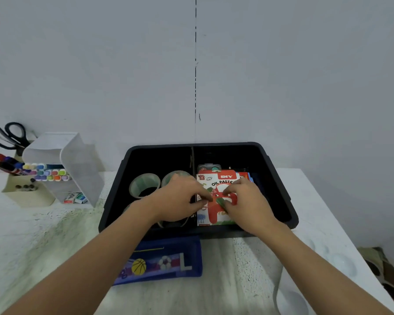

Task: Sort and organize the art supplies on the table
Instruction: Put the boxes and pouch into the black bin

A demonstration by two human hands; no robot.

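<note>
Landmark: the black bin (214,145), split by a divider (192,158) into a left and a right compartment.
Task's thing: the oil pastel box (216,214) lies flat in the bin's right compartment, up against the divider. Its long axis runs from the bin's near wall toward its far wall.
Right hand (248,203): I see it over the right compartment, thumb and fingertips pinched on a small green piece (220,201) at the box's face.
Left hand (180,201): it reaches across the divider from the left compartment, fingers curled, with the tips drawn together just beside the green piece. I cannot tell whether they actually grip anything.
Key relation: the box sits directly under both sets of fingertips. The right hand is squarely over it and the left comes in sideways, so I judge the right is better placed.
Left compartment: tape rolls (143,185), partly hidden under the left wrist.
Outside the bin: a blue pencil case (168,262) lies just before the near wall. A white organizer (77,164) with markers and scissors (8,135) stands well off to the bin's left.
Step, my guess: settling the box or its loose piece into the compartment.
</note>
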